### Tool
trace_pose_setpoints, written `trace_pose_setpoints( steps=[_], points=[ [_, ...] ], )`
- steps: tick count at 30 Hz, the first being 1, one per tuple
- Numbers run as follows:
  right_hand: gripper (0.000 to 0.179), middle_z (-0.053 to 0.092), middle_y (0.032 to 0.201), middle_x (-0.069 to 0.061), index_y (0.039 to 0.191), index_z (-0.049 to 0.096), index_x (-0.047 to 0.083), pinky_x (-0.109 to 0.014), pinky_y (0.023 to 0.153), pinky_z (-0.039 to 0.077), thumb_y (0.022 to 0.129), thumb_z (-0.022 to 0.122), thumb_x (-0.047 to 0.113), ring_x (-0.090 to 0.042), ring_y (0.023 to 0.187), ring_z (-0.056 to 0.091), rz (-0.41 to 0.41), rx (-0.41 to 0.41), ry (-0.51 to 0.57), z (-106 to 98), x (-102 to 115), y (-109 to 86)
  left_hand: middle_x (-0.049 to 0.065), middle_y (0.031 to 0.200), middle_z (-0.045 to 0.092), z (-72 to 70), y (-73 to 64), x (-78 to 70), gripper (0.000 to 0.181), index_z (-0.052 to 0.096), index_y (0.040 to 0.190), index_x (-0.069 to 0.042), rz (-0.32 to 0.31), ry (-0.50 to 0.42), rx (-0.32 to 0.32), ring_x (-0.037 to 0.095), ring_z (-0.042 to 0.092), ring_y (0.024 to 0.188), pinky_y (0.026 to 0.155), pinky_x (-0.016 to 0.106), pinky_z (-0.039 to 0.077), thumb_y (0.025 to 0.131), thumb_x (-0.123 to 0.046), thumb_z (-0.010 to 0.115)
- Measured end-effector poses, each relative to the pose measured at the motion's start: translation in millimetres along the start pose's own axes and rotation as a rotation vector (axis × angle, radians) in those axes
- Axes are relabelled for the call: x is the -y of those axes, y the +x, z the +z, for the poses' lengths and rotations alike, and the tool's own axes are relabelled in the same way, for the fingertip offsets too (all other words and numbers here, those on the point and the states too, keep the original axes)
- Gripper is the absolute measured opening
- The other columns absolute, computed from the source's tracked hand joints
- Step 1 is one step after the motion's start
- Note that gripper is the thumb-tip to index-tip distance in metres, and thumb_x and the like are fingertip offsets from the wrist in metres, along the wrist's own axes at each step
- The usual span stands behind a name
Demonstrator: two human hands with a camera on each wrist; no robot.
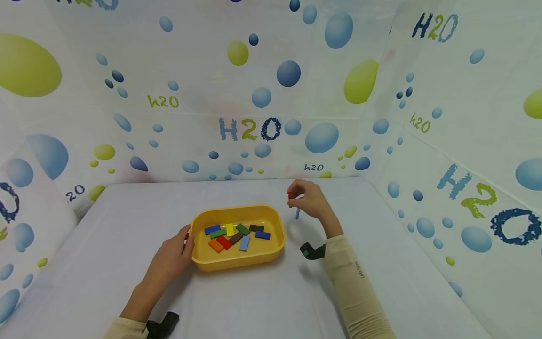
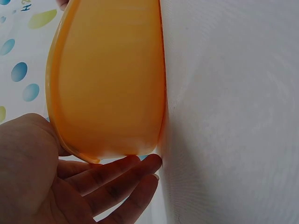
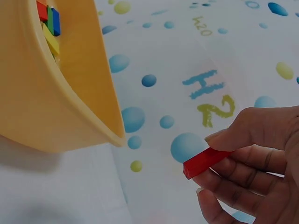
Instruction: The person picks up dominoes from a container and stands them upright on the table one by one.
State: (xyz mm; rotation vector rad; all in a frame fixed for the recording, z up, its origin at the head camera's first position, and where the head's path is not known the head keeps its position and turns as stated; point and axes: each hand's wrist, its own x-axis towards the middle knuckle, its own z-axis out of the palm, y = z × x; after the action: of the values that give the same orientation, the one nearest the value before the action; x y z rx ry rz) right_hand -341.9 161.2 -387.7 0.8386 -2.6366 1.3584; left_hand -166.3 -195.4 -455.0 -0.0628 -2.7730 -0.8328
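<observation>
My right hand [image 1: 311,200] pinches a small red domino block [image 3: 203,161] between thumb and fingers, raised off the table to the right of a yellow tray [image 1: 237,265]. Just beneath that hand a light-blue domino block [image 1: 297,214] stands upright on the table, partly hidden. My left hand [image 1: 171,256] rests against the outside of the tray's left end. In the left wrist view its fingers [image 2: 117,186] stretch along the end wall, nearly straight. Inside the tray lie several flat domino blocks, among them an orange one [image 1: 216,245] and a brown one [image 1: 236,238].
A white-covered table [image 1: 254,306] carries the tray. Behind it and along both sides hang sheets [image 1: 203,56] printed with blue and green bubbles. A black wrist device [image 1: 312,251] sits by the right sleeve, another [image 1: 164,325] by the left.
</observation>
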Motion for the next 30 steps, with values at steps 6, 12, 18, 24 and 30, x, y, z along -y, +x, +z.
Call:
trace_pose_setpoints(
  steps=[6, 12, 18, 24, 30],
  points=[
    [0.019, 0.067, 0.094, -0.006, 0.101, 0.070, 0.003, -0.040, 0.083, 0.055, 0.086, 0.081, 0.003, -0.024, 0.090, 0.066, -0.004, -0.012, 0.005, -5, -11, 1.4, 0.033, 0.123, 0.064, -0.6, 0.0, -0.7, 0.048, 0.043, 0.145, 0.016, -0.005, -0.006, 0.004, 0.039, 0.068, 0.099, 0.084, 0.056, 0.055, 0.109, -0.013, 0.051],
    [0.020, 0.068, 0.097, -0.007, 0.102, 0.070, 0.002, -0.043, 0.088, 0.054, 0.086, 0.081, 0.003, -0.025, 0.092, 0.066, 0.022, -0.019, 0.020, -10, -15, 0.2, 0.033, 0.124, 0.064, -0.7, -0.2, -0.9, 0.047, 0.044, 0.146, 0.015, -0.013, -0.010, 0.009, 0.041, 0.067, 0.102, 0.086, 0.057, 0.054, 0.109, -0.014, 0.050],
    [0.020, 0.068, 0.098, -0.008, 0.104, 0.070, 0.002, -0.042, 0.091, 0.054, 0.087, 0.082, 0.003, -0.026, 0.093, 0.065, 0.054, -0.017, 0.026, -12, -18, -0.3, 0.033, 0.124, 0.063, -0.3, 0.2, -0.1, 0.047, 0.043, 0.146, 0.015, -0.013, -0.008, 0.013, 0.041, 0.067, 0.102, 0.087, 0.056, 0.054, 0.109, -0.014, 0.050],
    [0.020, 0.068, 0.099, -0.008, 0.105, 0.069, 0.002, -0.041, 0.090, 0.054, 0.088, 0.081, 0.004, -0.026, 0.093, 0.065, 0.079, -0.013, 0.031, -14, -21, -1.3, 0.033, 0.125, 0.063, -0.4, -0.4, -0.4, 0.048, 0.043, 0.146, 0.016, -0.010, -0.012, 0.008, 0.041, 0.067, 0.102, 0.087, 0.056, 0.054, 0.109, -0.013, 0.050],
    [0.022, 0.068, 0.100, -0.009, 0.108, 0.069, -0.001, -0.042, 0.090, 0.054, 0.090, 0.079, 0.004, -0.028, 0.094, 0.064, 0.098, -0.007, 0.038, -17, -26, -1.6, 0.034, 0.124, 0.063, -0.6, -0.2, -1.2, 0.048, 0.043, 0.146, 0.017, -0.015, -0.011, 0.011, 0.041, 0.067, 0.101, 0.086, 0.056, 0.054, 0.109, -0.013, 0.050]
  ],
)
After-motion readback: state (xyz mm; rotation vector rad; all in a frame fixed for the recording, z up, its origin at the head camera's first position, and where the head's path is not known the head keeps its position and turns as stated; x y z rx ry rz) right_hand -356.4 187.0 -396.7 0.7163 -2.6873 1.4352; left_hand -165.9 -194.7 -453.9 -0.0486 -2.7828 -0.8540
